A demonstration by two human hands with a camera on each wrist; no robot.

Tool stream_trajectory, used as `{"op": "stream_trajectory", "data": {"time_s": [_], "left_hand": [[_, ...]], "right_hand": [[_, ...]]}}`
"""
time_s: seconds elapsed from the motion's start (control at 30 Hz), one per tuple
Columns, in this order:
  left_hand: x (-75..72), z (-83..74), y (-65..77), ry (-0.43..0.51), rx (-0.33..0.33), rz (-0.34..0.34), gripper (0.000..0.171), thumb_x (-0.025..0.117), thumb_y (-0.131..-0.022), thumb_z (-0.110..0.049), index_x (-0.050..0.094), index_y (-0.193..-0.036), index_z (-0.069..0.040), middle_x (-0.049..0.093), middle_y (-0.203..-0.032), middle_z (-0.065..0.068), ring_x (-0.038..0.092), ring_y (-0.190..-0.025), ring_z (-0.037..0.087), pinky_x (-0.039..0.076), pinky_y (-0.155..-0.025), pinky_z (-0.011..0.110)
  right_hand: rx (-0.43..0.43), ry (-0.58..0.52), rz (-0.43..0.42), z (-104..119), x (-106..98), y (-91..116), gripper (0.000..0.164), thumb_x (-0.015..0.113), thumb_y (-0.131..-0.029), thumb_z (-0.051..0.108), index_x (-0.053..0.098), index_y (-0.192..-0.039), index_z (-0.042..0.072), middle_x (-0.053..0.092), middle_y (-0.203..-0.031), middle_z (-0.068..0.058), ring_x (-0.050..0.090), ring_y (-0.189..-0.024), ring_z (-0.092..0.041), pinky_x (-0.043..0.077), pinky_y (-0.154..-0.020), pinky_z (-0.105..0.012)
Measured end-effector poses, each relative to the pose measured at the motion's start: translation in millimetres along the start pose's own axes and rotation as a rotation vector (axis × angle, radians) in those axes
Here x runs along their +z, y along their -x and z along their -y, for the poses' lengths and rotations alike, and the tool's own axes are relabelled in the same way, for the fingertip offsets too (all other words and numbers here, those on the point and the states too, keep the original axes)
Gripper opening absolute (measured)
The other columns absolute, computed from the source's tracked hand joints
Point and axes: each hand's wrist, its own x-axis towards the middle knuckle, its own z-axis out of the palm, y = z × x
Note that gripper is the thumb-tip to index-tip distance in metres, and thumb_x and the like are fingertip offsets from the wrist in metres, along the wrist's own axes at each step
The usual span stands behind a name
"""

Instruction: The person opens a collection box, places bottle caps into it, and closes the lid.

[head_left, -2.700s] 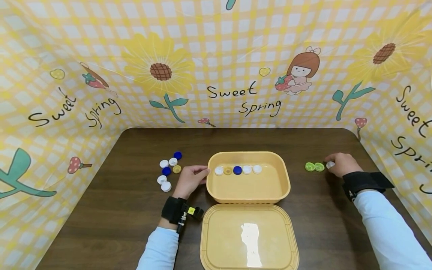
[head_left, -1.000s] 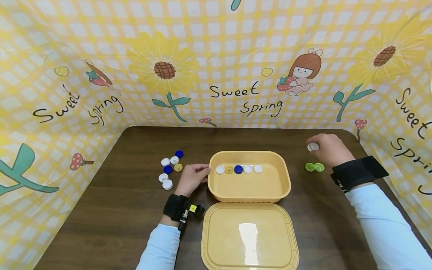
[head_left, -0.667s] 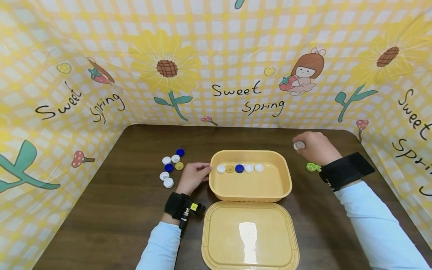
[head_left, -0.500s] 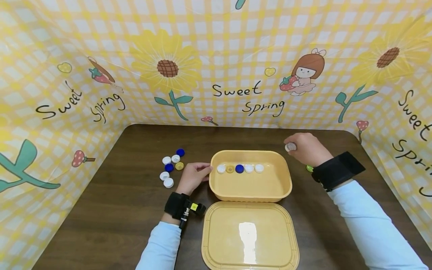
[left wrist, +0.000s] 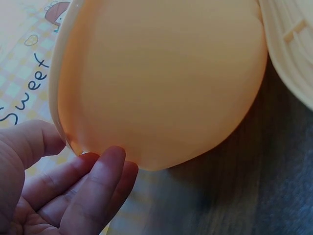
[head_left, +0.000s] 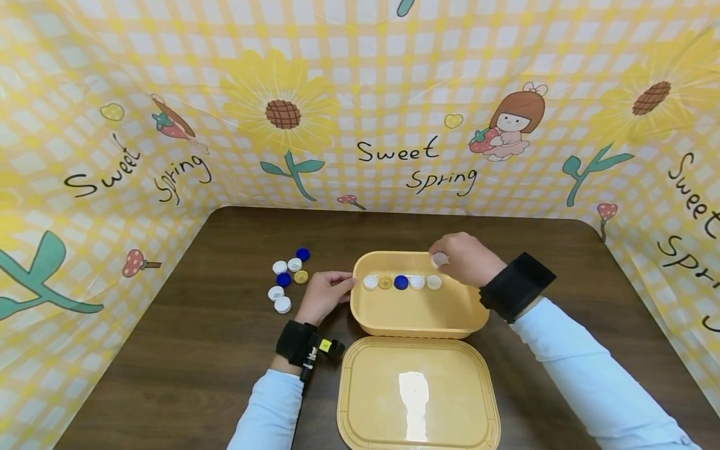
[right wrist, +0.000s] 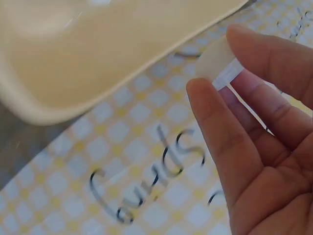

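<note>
My right hand [head_left: 467, 259] pinches a white bottle cap [head_left: 440, 258] between thumb and fingertips, above the far right part of the yellow plastic box [head_left: 419, 312]. In the right wrist view the cap [right wrist: 217, 61] is tilted and its pale rim shows. My left hand [head_left: 322, 297] grips the box's left rim, thumb on one side and fingers on the other, as the left wrist view shows. Inside the box a row of caps runs along the back: white, a yellow cap [head_left: 385, 282], a blue cap [head_left: 401, 282], then two white.
Left of the box, several loose caps lie in a cluster, with a blue one [head_left: 302, 254] farthest back and a white one [head_left: 283, 304] nearest. The matching yellow lid [head_left: 382, 400] lies in front of the box. A patterned cloth [head_left: 315, 75] stands behind the dark table [head_left: 169, 350].
My right hand has lifted a white cap from the table's right side and carried it left over the box. My arm now hides the green caps. The left hand keeps its grip.
</note>
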Motion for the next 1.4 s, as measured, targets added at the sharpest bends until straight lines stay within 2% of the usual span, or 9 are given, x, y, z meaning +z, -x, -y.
{"op": "stream_trajectory", "data": {"time_s": [0.17, 0.27, 0.43, 0.63, 0.77, 0.9, 1.0, 1.17, 1.4], "left_hand": [[-0.7, 0.3, 1.1, -0.003, 0.006, -0.003, 0.026, 0.067, -0.092, -0.008, 0.069, -0.112, 0.007, 0.068, -0.108, 0.020, 0.069, -0.091, 0.029, 0.058, -0.072, 0.031], [-1.1, 0.1, 1.9, -0.005, 0.007, -0.002, 0.026, 0.067, -0.092, -0.008, 0.069, -0.113, 0.007, 0.068, -0.108, 0.020, 0.069, -0.092, 0.029, 0.058, -0.072, 0.031], [-1.5, -0.2, 3.1, -0.008, 0.010, -0.003, 0.025, 0.067, -0.092, -0.008, 0.069, -0.112, 0.006, 0.068, -0.108, 0.020, 0.069, -0.093, 0.030, 0.058, -0.073, 0.030], [-0.6, 0.9, 2.7, -0.001, 0.011, 0.004, 0.025, 0.066, -0.092, -0.008, 0.069, -0.113, 0.007, 0.067, -0.109, 0.022, 0.068, -0.093, 0.030, 0.058, -0.073, 0.031], [0.0, 0.5, 2.9, -0.002, 0.013, 0.007, 0.025, 0.067, -0.092, -0.008, 0.069, -0.113, 0.007, 0.068, -0.108, 0.022, 0.069, -0.091, 0.029, 0.058, -0.073, 0.031], [0.2, -0.5, 2.0, -0.009, 0.017, -0.001, 0.024, 0.067, -0.092, -0.008, 0.070, -0.112, 0.005, 0.069, -0.106, 0.019, 0.070, -0.089, 0.025, 0.058, -0.073, 0.031], [0.0, -1.0, 2.0, -0.009, 0.019, 0.002, 0.025, 0.067, -0.092, -0.009, 0.069, -0.112, 0.005, 0.069, -0.106, 0.019, 0.070, -0.088, 0.024, 0.058, -0.072, 0.031], [-0.6, -0.8, 1.7, -0.010, 0.009, 0.000, 0.025, 0.067, -0.092, -0.008, 0.069, -0.112, 0.006, 0.069, -0.107, 0.018, 0.070, -0.088, 0.024, 0.058, -0.073, 0.031], [-1.2, -0.4, 0.7, -0.021, 0.003, -0.006, 0.024, 0.068, -0.092, -0.009, 0.070, -0.112, 0.004, 0.069, -0.107, 0.018, 0.069, -0.089, 0.023, 0.058, -0.074, 0.033]], "right_hand": [[-0.021, -0.023, 0.090, 18, 11, -14, 0.030, 0.075, -0.083, 0.002, 0.069, -0.112, -0.003, 0.068, -0.109, -0.015, 0.063, -0.101, -0.030, 0.053, -0.084, -0.041], [-0.050, -0.013, 0.123, 26, 18, -23, 0.026, 0.077, -0.080, 0.003, 0.072, -0.106, 0.000, 0.069, -0.101, -0.011, 0.064, -0.091, -0.025, 0.054, -0.078, -0.036], [-0.100, 0.009, 0.172, 39, 35, -38, 0.015, 0.080, -0.077, 0.005, 0.072, -0.090, 0.006, 0.065, -0.084, -0.002, 0.055, -0.072, -0.017, 0.049, -0.065, -0.030], [-0.095, 0.029, 0.252, 53, 49, -49, 0.029, 0.080, -0.079, 0.008, 0.073, -0.106, 0.001, 0.071, -0.102, -0.008, 0.064, -0.090, -0.022, 0.053, -0.081, -0.034], [-0.116, 0.044, 0.253, 58, 56, -54, 0.031, 0.082, -0.077, 0.008, 0.074, -0.106, 0.001, 0.071, -0.103, -0.008, 0.065, -0.092, -0.022, 0.053, -0.083, -0.033], [-0.156, 0.048, 0.236, 60, 65, -58, 0.018, 0.081, -0.075, 0.006, 0.075, -0.092, 0.003, 0.069, -0.087, -0.004, 0.058, -0.074, -0.017, 0.049, -0.069, -0.027], [-0.186, 0.075, 0.240, 62, 72, -62, 0.015, 0.080, -0.074, 0.006, 0.074, -0.088, 0.006, 0.066, -0.082, -0.002, 0.053, -0.069, -0.015, 0.046, -0.065, -0.026], [-0.189, 0.099, 0.274, 67, 82, -67, 0.013, 0.076, -0.078, 0.006, 0.075, -0.091, 0.007, 0.067, -0.082, -0.002, 0.055, -0.070, -0.017, 0.048, -0.065, -0.029], [-0.192, 0.085, 0.283, 70, 94, -72, 0.004, 0.071, -0.078, 0.004, 0.070, -0.077, 0.008, 0.049, -0.065, 0.004, 0.043, -0.063, -0.014, 0.035, -0.056, -0.025]]}}
